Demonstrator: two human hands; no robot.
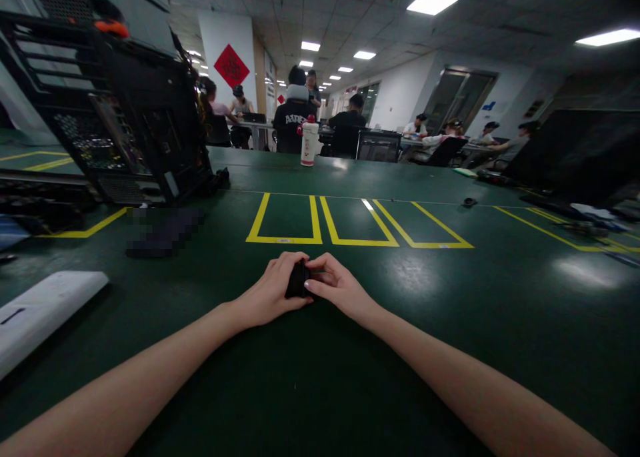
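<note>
While fingertips (pixel 311 285) pinch it from both sides, a small black object (pixel 299 280) sits between the left hand (pixel 273 291) and right hand (pixel 336 289), low over the green table (pixel 450 323); a loosened grip could drop it onto the mat.

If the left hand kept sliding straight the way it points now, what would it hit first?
The left hand points right, so it would likely press the small black object into the right hand, already touching it from the other side.
</note>
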